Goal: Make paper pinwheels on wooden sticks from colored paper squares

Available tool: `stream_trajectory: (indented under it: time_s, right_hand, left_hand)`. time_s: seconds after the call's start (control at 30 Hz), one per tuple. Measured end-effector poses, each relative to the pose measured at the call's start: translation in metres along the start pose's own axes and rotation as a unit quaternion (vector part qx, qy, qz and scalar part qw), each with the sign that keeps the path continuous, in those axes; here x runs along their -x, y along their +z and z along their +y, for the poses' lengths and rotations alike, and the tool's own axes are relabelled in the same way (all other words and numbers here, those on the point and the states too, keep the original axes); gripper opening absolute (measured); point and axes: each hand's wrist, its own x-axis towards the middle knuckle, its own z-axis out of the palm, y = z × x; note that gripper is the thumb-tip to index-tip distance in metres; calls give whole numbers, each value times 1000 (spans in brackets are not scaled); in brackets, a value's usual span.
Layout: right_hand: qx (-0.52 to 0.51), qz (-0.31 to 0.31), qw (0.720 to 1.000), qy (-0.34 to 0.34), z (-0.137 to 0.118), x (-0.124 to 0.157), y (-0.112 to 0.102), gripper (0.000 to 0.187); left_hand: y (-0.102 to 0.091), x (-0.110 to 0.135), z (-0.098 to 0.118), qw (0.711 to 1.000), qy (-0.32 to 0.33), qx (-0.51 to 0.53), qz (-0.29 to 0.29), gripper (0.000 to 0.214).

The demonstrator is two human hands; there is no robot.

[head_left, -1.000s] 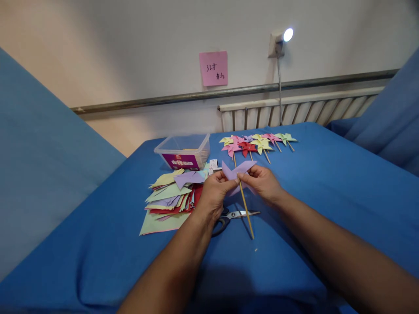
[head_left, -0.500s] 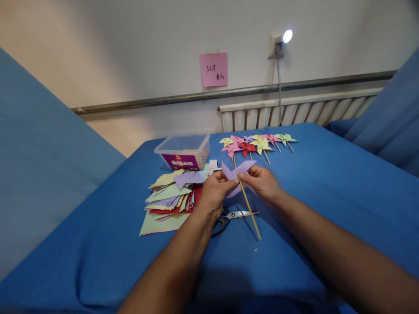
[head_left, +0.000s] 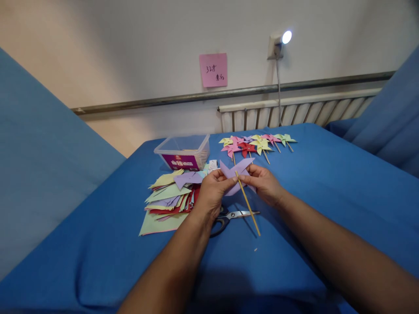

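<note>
Between my hands is a purple paper pinwheel (head_left: 240,167), its back turned to me, with a thin wooden stick (head_left: 249,204) slanting down from its middle. My left hand (head_left: 213,188) pinches the pinwheel's left side, thumb near the top of the stick. On the other side my right hand (head_left: 263,183) is closed on the paper, its thumb pressing by the stick's upper end. Below them, black-handled scissors (head_left: 233,215) lie on the blue cloth, blades pointing right, with the handles partly behind my left wrist. The pinwheel's front is hidden from view.
Stacked coloured paper (head_left: 170,198) lies to the left, a purple cut piece on top. Behind it stands a clear plastic box (head_left: 183,150) with a purple label. Finished pinwheels (head_left: 248,149) in several colours lie at the back. Blue curtains (head_left: 42,144) hang at both sides.
The pinwheel and stick have shifted slightly up and left. My right thumb has moved a little lower, so the stick's top end now shows. Both hands keep their hold.
</note>
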Motion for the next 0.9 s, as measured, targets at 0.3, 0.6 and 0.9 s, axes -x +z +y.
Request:
stream_trajectory:
  time_s: [0.3, 0.6, 0.9]
  right_hand:
    - [10, -13, 1000, -17, 0, -1, 0, 24]
    - [36, -3, 999, -19, 1, -1, 2, 28]
    - [86, 36, 994, 50, 12, 7, 20, 42]
  left_hand:
    - [-1, 1, 1, 1000, -1, -10, 8, 45]
    - [0, 0, 1, 1000, 11, -9, 18, 45]
    - [-10, -9, 4, 985, 111, 0, 129, 41]
